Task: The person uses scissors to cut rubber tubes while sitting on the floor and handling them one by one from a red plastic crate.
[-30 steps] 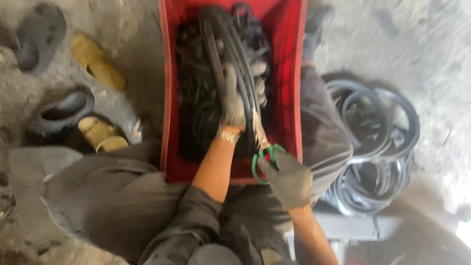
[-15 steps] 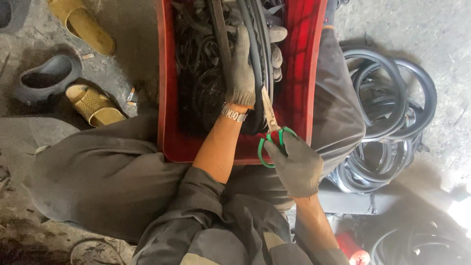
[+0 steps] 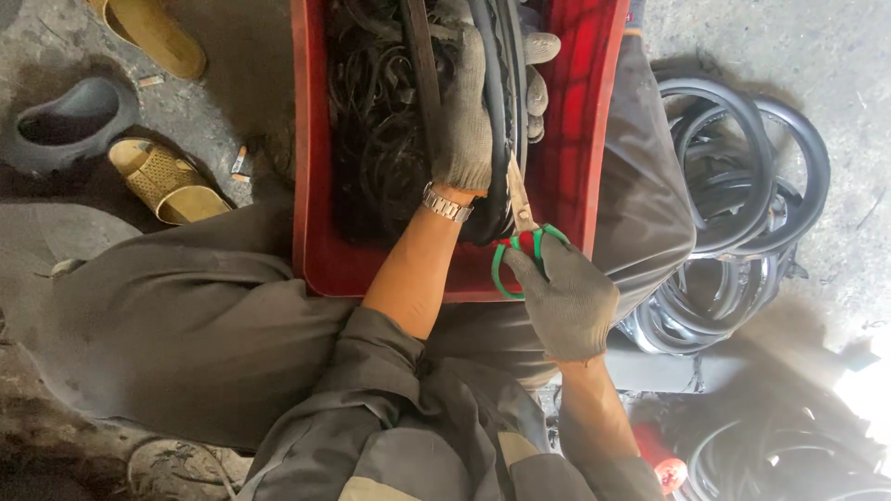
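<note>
Head view shows us sitting on the concrete floor [image 3: 817,37] with our grey trousers [image 3: 186,315] spread to either side of a red crate [image 3: 585,121] that stands between our legs. Inside the crate lies a dark tangle of rubber strips [image 3: 371,139], filling most of its left part. To the right of the crate, on the floor, we see a pile of black rubber tubes [image 3: 742,213], looped over one another and touching our right leg. On the left of the floor lie a dark clog [image 3: 70,121] and, near it, two tan sandals [image 3: 167,181], well apart from the crate.

Our left hand [image 3: 469,111], in a grey glove with a metal watch [image 3: 447,204] at the wrist, reaches into the crate, and its grip is closed around a black tube [image 3: 497,111] that runs up along the crate's middle; the fingertips [image 3: 543,46] curl over the tube's far side. Our right hand [image 3: 566,297], gloved as well, sits just below the crate's near rim, its fingers clamped through the green handles of the scissors [image 3: 520,232]. The scissors point up into the crate, blades touching the tube right beside our left wrist; we cannot tell how far the blades stand apart.
</note>
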